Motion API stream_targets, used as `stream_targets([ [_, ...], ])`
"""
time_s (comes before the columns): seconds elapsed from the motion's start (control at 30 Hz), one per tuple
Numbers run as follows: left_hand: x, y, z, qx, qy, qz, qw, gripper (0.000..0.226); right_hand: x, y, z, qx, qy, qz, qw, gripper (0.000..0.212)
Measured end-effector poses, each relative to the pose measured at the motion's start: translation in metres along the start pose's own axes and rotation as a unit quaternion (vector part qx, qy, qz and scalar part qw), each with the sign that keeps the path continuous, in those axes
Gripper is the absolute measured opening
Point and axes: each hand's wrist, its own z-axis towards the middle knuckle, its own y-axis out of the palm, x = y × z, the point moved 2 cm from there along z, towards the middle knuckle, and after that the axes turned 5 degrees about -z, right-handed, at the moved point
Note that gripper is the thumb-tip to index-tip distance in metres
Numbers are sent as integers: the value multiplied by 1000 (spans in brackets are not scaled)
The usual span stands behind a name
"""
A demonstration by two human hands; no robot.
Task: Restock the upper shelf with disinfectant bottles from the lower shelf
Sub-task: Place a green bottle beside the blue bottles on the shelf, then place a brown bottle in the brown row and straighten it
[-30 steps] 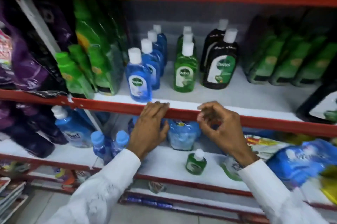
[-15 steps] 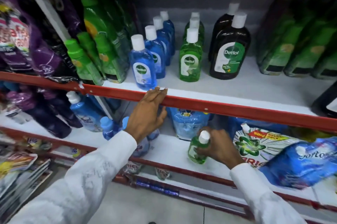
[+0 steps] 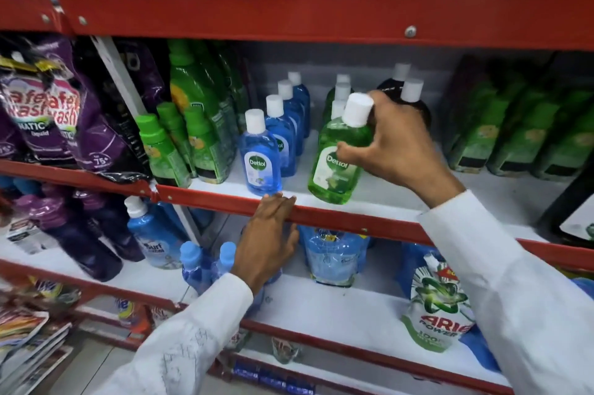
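Note:
My right hand [image 3: 393, 150] grips a green Dettol bottle [image 3: 337, 169] with a white cap, tilted, its base touching the front of the upper shelf [image 3: 385, 198]. Behind it stand more green bottles [image 3: 341, 89]. A row of blue Dettol bottles [image 3: 261, 156] runs back on its left, and dark brown Dettol bottles [image 3: 413, 92] stand on its right. My left hand [image 3: 268, 240] rests with fingers spread on the shelf's red front rail [image 3: 337, 218], holding nothing. The lower shelf [image 3: 321, 308] shows white board below.
Green detergent bottles [image 3: 189, 137] and purple pouches [image 3: 54, 111] crowd the upper shelf's left; dark green packs [image 3: 514, 134] fill its right. The lower shelf carries blue pouches [image 3: 334, 253], small blue bottles [image 3: 193, 263], a Surf bottle [image 3: 151, 234] and an Ariel pouch [image 3: 437, 304].
My right hand took the green bottle off the lower shelf and lifted it onto the upper shelf's front. My left hand stayed on the red rail. The view tilted upward.

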Motion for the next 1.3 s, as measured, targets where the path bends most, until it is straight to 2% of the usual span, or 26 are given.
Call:
stream_targets([
  [0.17, 0, 2, 1, -9, -6, -21, 1000, 55, 7, 47, 25, -99, 6, -68, 993, 46],
  [0.23, 0, 2, 2, -9, -6, -22, 1000, 55, 10, 57, 27, -121, 20, -80, 989, 48],
  [0.4, 0, 0, 2, -9, 9, -24, 1000, 56, 12, 63, 31, -137, 32, -65, 988, 73],
  [0.57, 6, 2, -2, -11, 11, -30, 999, 58, 22, 56, 19, -119, 43, -21, 992, 78],
  [0.67, 11, 9, -3, -4, 45, 15, 999, 54, 35, 43, -4, -53, 56, 29, 997, 68],
  [0.8, 46, 33, 1, -5, 142, 14, 990, 45, 68, 25, -49, 125, 97, 6, 987, 54],
  [0.9, 77, 57, 9, -14, 190, 0, 982, 45, 103, 15, -78, 247, 139, -25, 958, 63],
  [1.03, 96, 71, 20, -18, 145, 19, 989, 36, 149, -10, -105, 381, 252, -85, 886, 84],
  [1.17, 107, 65, 22, -38, 112, 52, 992, 37, 199, -33, -121, 426, 354, -122, 824, 111],
  [1.3, 112, 61, 20, -41, 85, 55, 994, 39, 236, -39, -122, 405, 403, -29, 820, 128],
])
